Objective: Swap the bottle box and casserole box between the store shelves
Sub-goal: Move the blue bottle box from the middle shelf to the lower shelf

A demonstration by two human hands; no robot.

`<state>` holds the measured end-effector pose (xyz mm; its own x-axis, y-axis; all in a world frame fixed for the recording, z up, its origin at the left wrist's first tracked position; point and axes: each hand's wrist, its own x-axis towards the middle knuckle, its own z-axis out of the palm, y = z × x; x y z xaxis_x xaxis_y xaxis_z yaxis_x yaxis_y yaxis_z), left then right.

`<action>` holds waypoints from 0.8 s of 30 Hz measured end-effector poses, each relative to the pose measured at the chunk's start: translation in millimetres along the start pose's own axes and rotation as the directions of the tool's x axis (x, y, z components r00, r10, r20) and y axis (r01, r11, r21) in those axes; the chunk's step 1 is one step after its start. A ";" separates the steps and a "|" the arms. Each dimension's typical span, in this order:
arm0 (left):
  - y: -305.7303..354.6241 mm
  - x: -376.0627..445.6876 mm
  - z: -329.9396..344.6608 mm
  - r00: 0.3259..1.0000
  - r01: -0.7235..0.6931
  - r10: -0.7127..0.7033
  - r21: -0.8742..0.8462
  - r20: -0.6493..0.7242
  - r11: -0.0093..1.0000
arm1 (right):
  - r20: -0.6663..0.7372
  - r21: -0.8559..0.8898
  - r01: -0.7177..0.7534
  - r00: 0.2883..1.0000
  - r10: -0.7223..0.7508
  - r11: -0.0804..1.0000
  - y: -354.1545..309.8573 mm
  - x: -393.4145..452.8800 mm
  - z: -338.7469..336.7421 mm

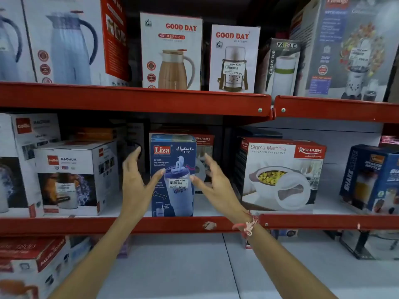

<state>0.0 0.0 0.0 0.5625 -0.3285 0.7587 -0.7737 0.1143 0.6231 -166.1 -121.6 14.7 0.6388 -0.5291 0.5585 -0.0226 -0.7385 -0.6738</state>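
At the centre of the frame, on the middle red shelf (133, 225), a tall blue bottle box (172, 175) stands upright, with the casserole box (280, 175) well apart to its right on the same shelf. The left hand (135, 180) and right hand (212, 180) flank the bottle box, fingers spread, not yet clamped on it. Judged from here, an uneven squeeze could tip the narrow box against the box behind it

Red store shelves (133, 100), seemingly white-backed, dimly lit.
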 end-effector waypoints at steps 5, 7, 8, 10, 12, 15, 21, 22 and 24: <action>-9.9 -7.1 5.1 0.932 0.277 -0.219 -0.181 0.288 0.944 | 0.134 0.121 -0.051 0.990 0.035 0.991 -1.6 -1.9 25.5; -11.3 -9.3 3.8 0.943 0.260 -0.199 -0.219 0.265 0.941 | 0.074 0.145 -0.058 0.996 0.047 0.988 0.1 -4.0 27.6; -9.1 -10.1 2.0 0.953 0.238 -0.179 -0.235 0.246 0.943 | 0.047 0.168 -0.040 0.998 0.032 0.985 -0.1 -5.9 25.9; -4.1 -13.0 -0.2 0.962 0.218 -0.160 -0.268 0.222 0.938 | -0.009 0.209 -0.009 1.000 0.011 0.978 0.1 -11.6 21.5; 7.4 -15.4 -2.4 0.968 0.205 -0.140 -0.334 0.208 0.920 | -0.052 0.227 0.024 0.999 -0.013 0.974 -3.0 -18.4 14.2; 28.2 -20.1 -4.3 0.974 0.173 -0.094 -0.409 0.206 0.896 | -0.102 0.264 0.059 0.994 -0.033 0.963 -6.3 -27.8 -0.3; 65.1 -47.1 -5.9 0.970 0.180 -0.081 -0.453 0.229 0.873 | -0.153 0.344 0.111 0.986 -0.061 0.932 -9.7 -64.3 -32.2; 69.1 -54.1 -5.2 0.968 0.189 -0.085 -0.460 0.237 0.868 | -0.165 0.350 0.119 0.984 -0.063 0.929 -9.8 -72.5 -36.9; 76.1 -70.7 -1.5 0.962 0.214 -0.099 -0.475 0.255 0.854 | -0.189 0.342 0.115 0.981 -0.052 0.933 -9.1 -92.0 -43.8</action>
<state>-98.2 33.3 -5.9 0.5432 -0.5666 0.6196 -0.4019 0.4725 0.7844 -258.4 -84.5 -9.4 0.4821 -0.5599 0.6739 0.3154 -0.6067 -0.7297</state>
